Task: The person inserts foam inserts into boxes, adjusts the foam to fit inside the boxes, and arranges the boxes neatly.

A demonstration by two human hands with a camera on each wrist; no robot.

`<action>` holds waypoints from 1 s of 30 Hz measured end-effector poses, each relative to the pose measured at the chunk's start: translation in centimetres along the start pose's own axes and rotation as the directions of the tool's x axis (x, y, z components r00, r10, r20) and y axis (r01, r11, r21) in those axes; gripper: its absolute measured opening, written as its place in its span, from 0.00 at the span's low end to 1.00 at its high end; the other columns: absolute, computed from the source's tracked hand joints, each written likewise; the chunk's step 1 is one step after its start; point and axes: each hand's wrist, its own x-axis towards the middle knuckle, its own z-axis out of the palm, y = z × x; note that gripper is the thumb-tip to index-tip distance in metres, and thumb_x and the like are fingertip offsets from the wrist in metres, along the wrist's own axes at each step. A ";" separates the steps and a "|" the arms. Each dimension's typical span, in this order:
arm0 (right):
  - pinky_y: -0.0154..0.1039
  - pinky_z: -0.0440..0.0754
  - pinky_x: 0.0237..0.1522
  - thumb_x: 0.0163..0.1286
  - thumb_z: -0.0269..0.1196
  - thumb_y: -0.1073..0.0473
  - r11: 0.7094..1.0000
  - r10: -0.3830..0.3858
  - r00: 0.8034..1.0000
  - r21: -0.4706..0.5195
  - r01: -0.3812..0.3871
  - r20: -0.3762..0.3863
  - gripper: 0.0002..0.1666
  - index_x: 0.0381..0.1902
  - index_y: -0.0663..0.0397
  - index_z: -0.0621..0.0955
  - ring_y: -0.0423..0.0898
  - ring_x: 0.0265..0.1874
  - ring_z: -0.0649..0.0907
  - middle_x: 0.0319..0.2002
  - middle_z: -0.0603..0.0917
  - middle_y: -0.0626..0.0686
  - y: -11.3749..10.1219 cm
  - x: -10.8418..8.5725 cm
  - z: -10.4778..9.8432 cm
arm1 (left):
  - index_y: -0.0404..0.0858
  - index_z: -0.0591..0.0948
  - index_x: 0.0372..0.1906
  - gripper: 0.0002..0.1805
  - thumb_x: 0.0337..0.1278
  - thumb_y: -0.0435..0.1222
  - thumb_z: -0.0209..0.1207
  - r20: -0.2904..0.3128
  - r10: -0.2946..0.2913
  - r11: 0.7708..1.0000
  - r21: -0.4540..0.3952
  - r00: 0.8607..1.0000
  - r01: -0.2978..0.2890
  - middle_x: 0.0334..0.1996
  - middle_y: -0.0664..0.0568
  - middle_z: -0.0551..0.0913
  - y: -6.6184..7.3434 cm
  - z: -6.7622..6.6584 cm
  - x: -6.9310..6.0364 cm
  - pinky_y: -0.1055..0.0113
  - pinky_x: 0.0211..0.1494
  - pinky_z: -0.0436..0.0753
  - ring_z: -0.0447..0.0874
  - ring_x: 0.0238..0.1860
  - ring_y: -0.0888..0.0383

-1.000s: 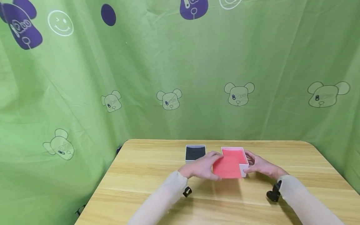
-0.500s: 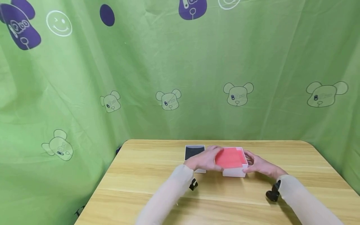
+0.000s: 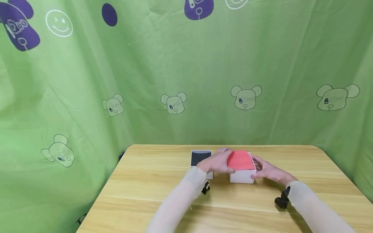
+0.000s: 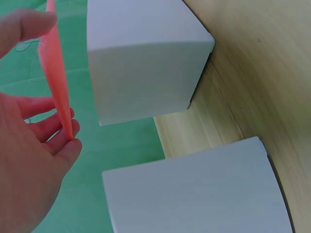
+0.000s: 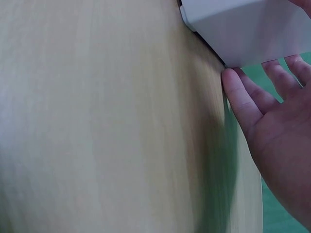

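Note:
In the head view, my left hand (image 3: 218, 160) holds a flat red sheet (image 3: 241, 160) by its left side, over the open top of a white box (image 3: 242, 177). The left wrist view shows the thumb and fingers pinching the sheet (image 4: 58, 77), seen nearly edge-on beside the box (image 4: 146, 77); its material is unclear. My right hand (image 3: 271, 171) grips the box's right side, thumb at the near corner and fingers towards the far one. The right wrist view shows these fingers (image 5: 241, 99) against the box wall (image 5: 252, 36). The sheet hides the box's inside.
Left of the box stands a second white box (image 3: 209, 175) with dark material inside, partly behind my left hand. Both boxes are on a wooden table (image 3: 145, 181), near its far edge. A green printed curtain (image 3: 204, 64) hangs behind. Black wrist devices (image 3: 281, 202) sit under the sleeves.
My left hand has moved forward and to the right with the red sheet, from in front of the box to over its top. The right hand has kept its grip on the box.

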 end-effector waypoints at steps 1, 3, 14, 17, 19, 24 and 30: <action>0.25 0.67 0.54 0.55 0.68 0.67 1.000 -0.002 1.000 0.000 0.002 0.003 0.62 0.73 0.64 0.39 0.60 0.67 0.55 0.71 0.46 0.71 0.0 0.0 0.0 | 0.40 0.59 0.72 0.46 0.49 0.51 0.64 0.000 0.001 1.000 0.003 1.000 -0.001 0.69 0.54 0.60 0.0 0.1 0.2 0.71 0.62 0.65 0.58 0.66 0.61; 0.25 0.68 0.54 0.55 0.68 0.67 1.000 -0.001 1.000 0.005 0.001 0.006 0.62 0.73 0.64 0.39 0.65 0.67 0.53 0.71 0.46 0.71 -0.1 0.0 0.1 | 0.39 0.59 0.72 0.46 0.48 0.50 0.64 -0.001 0.005 1.000 0.008 1.000 -0.005 0.68 0.54 0.60 0.1 0.3 0.5 0.70 0.62 0.65 0.58 0.66 0.60; 0.51 0.61 0.64 0.56 0.69 0.64 0.999 0.028 1.000 -0.031 -0.028 -0.008 0.62 0.73 0.64 0.39 0.68 0.67 0.53 0.71 0.47 0.71 -0.4 -0.2 0.2 | 0.40 0.59 0.71 0.46 0.47 0.50 0.65 0.005 0.006 1.000 0.008 1.000 -0.007 0.68 0.54 0.61 0.0 1.1 2.0 0.72 0.60 0.66 0.59 0.65 0.61; 0.56 0.59 0.64 0.56 0.69 0.64 0.999 0.036 0.999 -0.030 -0.036 -0.012 0.62 0.73 0.64 0.39 0.69 0.67 0.54 0.70 0.48 0.71 -0.4 -0.2 0.2 | 0.40 0.60 0.71 0.46 0.47 0.50 0.64 0.005 0.017 1.000 0.016 1.000 -0.017 0.68 0.53 0.61 0.0 1.1 2.4 0.72 0.62 0.64 0.58 0.66 0.60; 0.50 0.64 0.63 0.56 0.69 0.64 0.999 0.039 0.999 -0.031 -0.039 -0.014 0.62 0.73 0.64 0.39 0.69 0.66 0.55 0.70 0.49 0.71 -0.4 -0.2 0.2 | 0.39 0.60 0.71 0.46 0.47 0.50 0.64 0.011 0.025 0.999 0.021 1.000 -0.026 0.69 0.53 0.61 0.0 1.2 2.6 0.72 0.63 0.63 0.58 0.67 0.60; 0.30 0.68 0.55 0.56 0.69 0.64 0.999 0.031 0.999 -0.015 -0.031 -0.010 0.62 0.73 0.64 0.39 0.69 0.66 0.55 0.70 0.49 0.71 -0.4 -0.2 0.2 | 0.39 0.60 0.71 0.45 0.49 0.50 0.64 0.030 0.025 0.999 0.026 0.999 -0.025 0.69 0.52 0.59 0.0 1.4 2.9 0.71 0.64 0.63 0.57 0.67 0.59; 0.25 0.68 0.53 0.55 0.70 0.65 0.999 0.036 0.999 -0.005 -0.036 -0.012 0.63 0.73 0.63 0.39 0.68 0.67 0.54 0.70 0.48 0.71 -0.2 -0.2 0.1 | 0.41 0.60 0.71 0.45 0.49 0.50 0.64 0.039 0.018 1.000 0.014 0.999 -0.018 0.69 0.53 0.60 0.2 1.6 3.0 0.72 0.63 0.64 0.58 0.67 0.60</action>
